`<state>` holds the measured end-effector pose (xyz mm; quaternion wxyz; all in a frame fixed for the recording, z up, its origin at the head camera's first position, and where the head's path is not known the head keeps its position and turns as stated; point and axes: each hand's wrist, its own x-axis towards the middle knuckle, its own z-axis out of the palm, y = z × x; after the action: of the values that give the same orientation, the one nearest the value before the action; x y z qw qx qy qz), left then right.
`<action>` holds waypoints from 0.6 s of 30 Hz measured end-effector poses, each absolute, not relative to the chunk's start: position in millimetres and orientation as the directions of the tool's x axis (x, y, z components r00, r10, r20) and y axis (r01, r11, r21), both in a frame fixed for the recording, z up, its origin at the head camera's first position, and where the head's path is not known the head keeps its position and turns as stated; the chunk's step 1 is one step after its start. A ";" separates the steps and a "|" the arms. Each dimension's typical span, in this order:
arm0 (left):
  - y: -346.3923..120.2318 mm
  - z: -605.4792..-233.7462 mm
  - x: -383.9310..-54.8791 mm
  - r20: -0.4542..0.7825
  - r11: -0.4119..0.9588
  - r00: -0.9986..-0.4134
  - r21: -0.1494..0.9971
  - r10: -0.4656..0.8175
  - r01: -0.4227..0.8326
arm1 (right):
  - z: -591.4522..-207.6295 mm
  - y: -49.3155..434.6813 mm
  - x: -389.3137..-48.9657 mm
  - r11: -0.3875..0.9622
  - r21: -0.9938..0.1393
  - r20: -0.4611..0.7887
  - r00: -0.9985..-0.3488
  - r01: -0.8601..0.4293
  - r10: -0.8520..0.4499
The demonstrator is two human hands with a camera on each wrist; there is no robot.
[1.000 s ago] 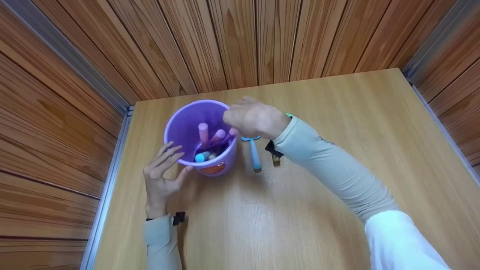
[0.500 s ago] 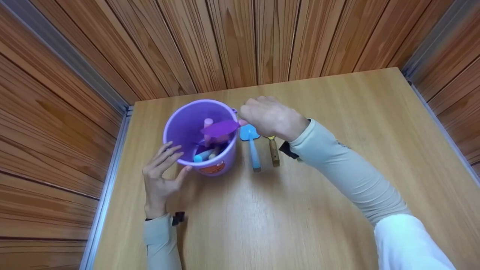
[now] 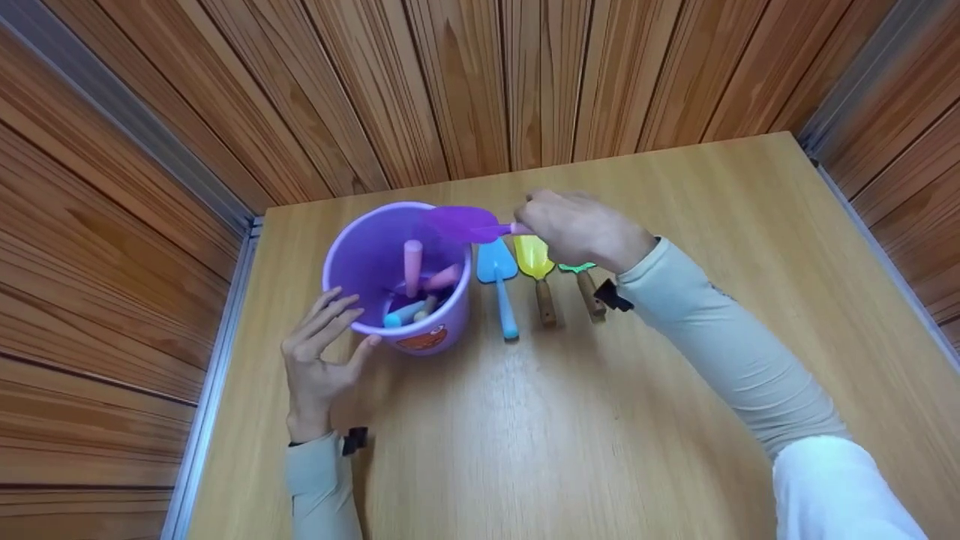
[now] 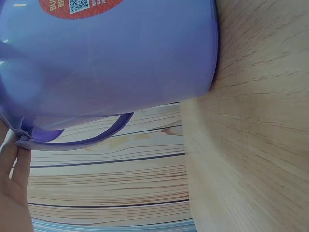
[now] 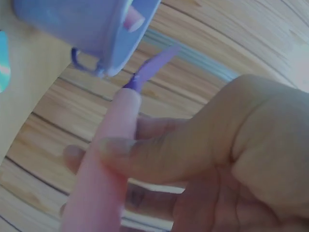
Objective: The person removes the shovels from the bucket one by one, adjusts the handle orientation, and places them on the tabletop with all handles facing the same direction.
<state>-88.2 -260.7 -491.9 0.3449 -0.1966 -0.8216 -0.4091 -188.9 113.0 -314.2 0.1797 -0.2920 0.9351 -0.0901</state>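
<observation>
My right hand (image 3: 581,225) holds a toy shovel (image 3: 459,223) with a purple blade and pink handle, above the right rim of a purple bucket (image 3: 352,255). In the right wrist view, thumb and fingers pinch its pink handle (image 5: 104,169). On the bucket's left, my left hand (image 3: 319,364) touches the rim with fairly straight, spread fingers, its thumb near the front. The left wrist view shows its fingers (image 4: 20,166) by the bucket's handle joint. Inside the bucket are a pink handle (image 3: 412,266), another pink one (image 3: 442,277), a blue handle (image 3: 403,314) and a tan one (image 3: 426,308).
Right of the bucket a blue shovel (image 3: 496,262), a yellow trowel (image 3: 534,259) and a green-headed tool (image 3: 590,294) with a wooden handle lie side by side on the wooden table (image 3: 570,420). My right hand partly covers the green one. Plank walls (image 3: 480,90) enclose the table.
My right hand has drawn the purple shovel up out of the bucket and moved right, uncovering the yellow trowel and the green-headed tool. My left hand stays at the rim.
</observation>
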 end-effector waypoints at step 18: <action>-259.3 -494.2 -91.7 0.778 0.591 -0.627 0.487 0.040 0.643 | -353.7 180.9 -205.3 0.808 -0.505 -0.263 -0.838 -0.303 -0.479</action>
<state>-91.7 -259.3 -494.2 0.3767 -0.2111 -0.8085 -0.3997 -205.3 180.9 -353.7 0.1928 -0.2099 0.9310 -0.2279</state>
